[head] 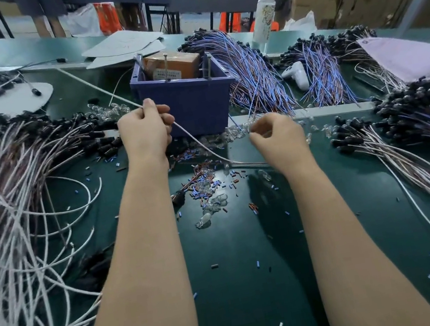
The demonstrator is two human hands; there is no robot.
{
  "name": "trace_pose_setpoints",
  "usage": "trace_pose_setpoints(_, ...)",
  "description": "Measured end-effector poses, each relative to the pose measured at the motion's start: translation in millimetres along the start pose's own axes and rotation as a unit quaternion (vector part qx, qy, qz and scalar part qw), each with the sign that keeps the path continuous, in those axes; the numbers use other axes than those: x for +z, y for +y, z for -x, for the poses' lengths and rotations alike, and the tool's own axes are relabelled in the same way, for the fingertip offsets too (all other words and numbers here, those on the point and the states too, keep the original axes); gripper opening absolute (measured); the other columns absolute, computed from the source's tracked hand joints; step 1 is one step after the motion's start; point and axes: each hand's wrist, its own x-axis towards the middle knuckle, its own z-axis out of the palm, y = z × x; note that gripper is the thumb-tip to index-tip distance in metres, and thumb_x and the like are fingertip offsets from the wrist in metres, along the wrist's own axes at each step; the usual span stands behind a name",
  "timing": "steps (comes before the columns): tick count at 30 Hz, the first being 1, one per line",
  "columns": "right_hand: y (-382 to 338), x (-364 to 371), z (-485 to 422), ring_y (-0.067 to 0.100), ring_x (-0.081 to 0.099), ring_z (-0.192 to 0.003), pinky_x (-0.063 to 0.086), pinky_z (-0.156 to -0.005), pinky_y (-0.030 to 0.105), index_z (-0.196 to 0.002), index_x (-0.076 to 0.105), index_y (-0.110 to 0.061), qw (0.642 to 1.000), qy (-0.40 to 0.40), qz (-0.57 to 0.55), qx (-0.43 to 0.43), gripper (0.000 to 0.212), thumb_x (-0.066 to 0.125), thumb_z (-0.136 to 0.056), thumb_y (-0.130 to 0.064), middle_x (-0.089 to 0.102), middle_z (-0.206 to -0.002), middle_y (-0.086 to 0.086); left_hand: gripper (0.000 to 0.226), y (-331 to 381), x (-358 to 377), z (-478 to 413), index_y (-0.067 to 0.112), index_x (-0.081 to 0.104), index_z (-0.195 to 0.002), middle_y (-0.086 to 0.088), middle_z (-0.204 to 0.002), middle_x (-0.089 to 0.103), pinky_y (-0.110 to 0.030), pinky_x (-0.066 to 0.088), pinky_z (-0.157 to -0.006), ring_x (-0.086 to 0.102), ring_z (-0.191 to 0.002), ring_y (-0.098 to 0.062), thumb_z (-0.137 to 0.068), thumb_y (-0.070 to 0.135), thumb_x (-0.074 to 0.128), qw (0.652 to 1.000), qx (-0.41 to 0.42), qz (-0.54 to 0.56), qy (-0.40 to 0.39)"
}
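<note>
Step as I read it: fit a bulb to the free end of the white wire (199,146). L hand (145,130) is raised in front of the blue bin (197,100), back of hand toward cam, fingers (160,113) curled round the wire, thumb on top. The wire comes in from far left, runs through that fist, then drops diag. down-right to the worktop (239,259), its bare end lying just under the R wrist. R hand (279,135) is lower and nearer, forearm about level, knuckles up, fingertips (256,134) drawn together at the edge of the clear bulbs (234,132); can't tell if they're pinching one or nothing, too small and blurred. To do it well, imo: slide the L grip down close to the stripped end so it doesn't whip, take one bulb only by the glass, line up the leads before pushing. Loose sleeve offcuts (206,184) sit right under the work zone, so lift the end clear first. Wire bundles with black sockets (416,124) lie well to the R, plain white ones (0,206) to the L.
</note>
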Motion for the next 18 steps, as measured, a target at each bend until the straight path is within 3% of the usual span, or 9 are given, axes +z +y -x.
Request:
trace_pose_setpoints(4,-16,12,6,0.007,0.056,-0.075,0.041,-0.065,0.013,-0.087,0.064,-0.021,0.99,-0.128,0.006,-0.058,0.006,0.064,-0.087,-0.015,0.062,-0.084,-0.005,0.039,2,2,3,0.014,0.061,-0.069,0.007,-0.05,0.049,-0.016,0.034,-0.048,0.041,-0.039,0.0,-0.101,0.025,0.043,0.999,0.038,-0.038,0.0)
trace_pose_setpoints(7,-25,18,6,-0.001,0.048,-0.065,0.033,-0.05,0.003,-0.086,0.066,-0.024,0.981,-0.163,0.022,-0.102,0.009,0.065,-0.087,-0.015,0.057,-0.081,-0.008,0.037,2,3,2,0.016,0.062,-0.07,0.004,-0.055,0.049,-0.021,0.034,-0.056,0.042,-0.049,-0.005,-0.101,0.026,0.044,0.997,0.057,-0.048,-0.004)
trace_pose_setpoints(10,-34,25,8,0.009,0.057,-0.075,0.043,-0.063,0.016,-0.093,0.071,-0.022,0.965,-0.222,0.073,-0.119,0.008,0.07,-0.085,-0.023,0.061,-0.086,-0.004,0.037,1,5,2,0.015,0.062,-0.07,0.004,-0.055,0.052,-0.019,0.037,-0.054,0.044,-0.047,-0.004,-0.101,0.026,0.044,0.997,0.057,-0.041,-0.007)
trace_pose_setpoints(13,-35,34,11,0.018,0.056,-0.086,0.045,-0.075,0.025,-0.082,0.062,-0.024,0.961,-0.235,0.111,-0.098,0.007,0.067,-0.087,-0.023,0.063,-0.095,0.004,0.039,1,7,1,0.014,0.059,-0.071,0.004,-0.056,0.053,-0.015,0.04,-0.048,0.044,-0.041,0.001,-0.102,0.026,0.039,0.998,0.051,-0.036,-0.01)
trace_pose_setpoints(16,-32,34,10,0.018,0.055,-0.096,0.042,-0.079,0.025,-0.083,0.059,-0.024,0.966,-0.221,0.091,-0.095,0.008,0.065,-0.088,-0.024,0.06,-0.106,0.006,0.04,1,7,-2,0.019,0.057,-0.072,0.004,-0.061,0.048,-0.02,0.037,-0.054,0.043,-0.05,-0.005,-0.103,0.028,0.033,0.996,0.066,-0.063,0.005)
trace_pose_setpoints(18,-30,30,9,0.016,0.053,-0.092,0.038,-0.075,0.023,-0.088,0.062,-0.021,0.965,-0.231,0.086,-0.094,0.002,0.064,-0.089,-0.021,0.062,-0.102,0.005,0.04,0,4,-4,0.023,0.056,-0.069,0.005,-0.063,0.044,-0.024,0.035,-0.059,0.04,-0.057,-0.007,-0.103,0.028,0.034,0.989,0.096,-0.108,0.028)
